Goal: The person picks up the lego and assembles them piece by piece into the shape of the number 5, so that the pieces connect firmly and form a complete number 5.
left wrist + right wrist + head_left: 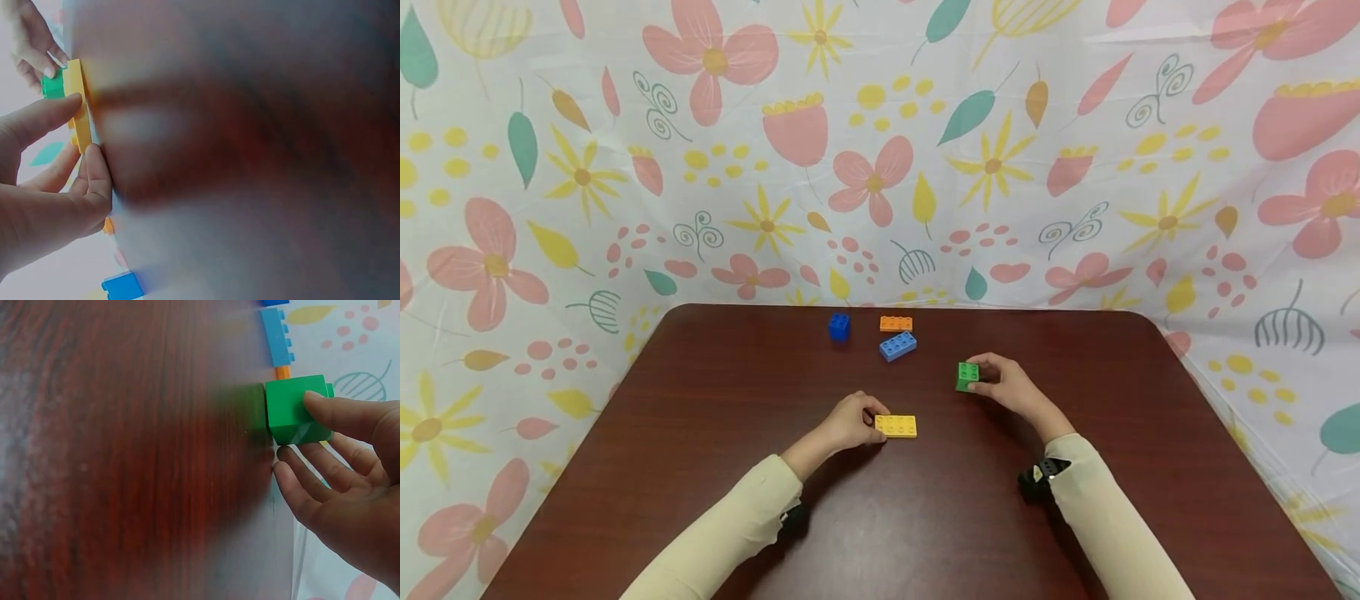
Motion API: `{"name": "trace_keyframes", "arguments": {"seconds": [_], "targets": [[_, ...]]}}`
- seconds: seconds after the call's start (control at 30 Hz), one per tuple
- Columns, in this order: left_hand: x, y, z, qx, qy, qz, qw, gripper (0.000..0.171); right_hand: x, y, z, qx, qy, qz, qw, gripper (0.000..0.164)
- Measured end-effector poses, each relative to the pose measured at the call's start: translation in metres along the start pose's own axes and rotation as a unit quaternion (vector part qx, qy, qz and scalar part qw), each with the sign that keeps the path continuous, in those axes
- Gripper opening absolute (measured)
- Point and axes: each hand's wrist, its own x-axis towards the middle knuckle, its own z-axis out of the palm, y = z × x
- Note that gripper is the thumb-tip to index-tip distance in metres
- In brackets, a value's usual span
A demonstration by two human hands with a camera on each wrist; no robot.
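My left hand (847, 423) pinches the left end of a flat yellow brick (901, 427) between thumb and fingers, low at the tabletop. In the left wrist view the thumb lies across one face of the yellow brick (77, 106), with fingertips at its lower end. Farther back and to the right, my right hand (1009, 387) grips a green brick (967, 377) from its right side. The right wrist view shows the thumb against one side of the green brick (294, 409), the other fingers behind and below it.
Toward the back of the dark wooden table (737, 375) sit a dark blue brick (839, 327), a flat orange brick (897, 323) and a light blue brick (898, 346). A flower-printed cloth (872, 183) hangs behind the table's far edge.
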Motion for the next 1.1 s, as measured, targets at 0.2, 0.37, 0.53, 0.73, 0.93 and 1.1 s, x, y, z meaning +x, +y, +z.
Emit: {"name": "trace_keyframes", "arguments": {"seconds": [0.2,0.37,0.53,0.73,0.93,1.1], "targets": [[0.004,0.000,-0.004,-0.025,-0.012,-0.017,0.9995,0.033,0.000,-0.002,0.001,0.009,-0.001,-0.007,1.000,0.041],[0.010,-0.001,-0.009,-0.025,-0.017,-0.014,0.9994,0.032,0.000,-0.005,0.002,0.022,-0.003,-0.009,1.000,0.042],[0.016,-0.002,-0.013,-0.014,-0.020,-0.001,0.9997,0.032,0.001,-0.008,0.003,0.030,-0.004,-0.013,0.999,0.042],[0.024,0.001,-0.017,0.006,-0.022,0.023,0.9995,0.034,0.002,-0.012,0.004,0.032,-0.003,-0.011,0.999,0.039],[0.028,0.000,-0.015,0.032,-0.027,0.037,0.9984,0.033,-0.001,-0.016,0.007,0.034,0.000,-0.002,0.999,0.039],[0.030,-0.001,-0.012,0.033,-0.024,0.042,0.9983,0.032,-0.004,-0.019,0.008,0.035,0.002,-0.005,0.999,0.039]]}}
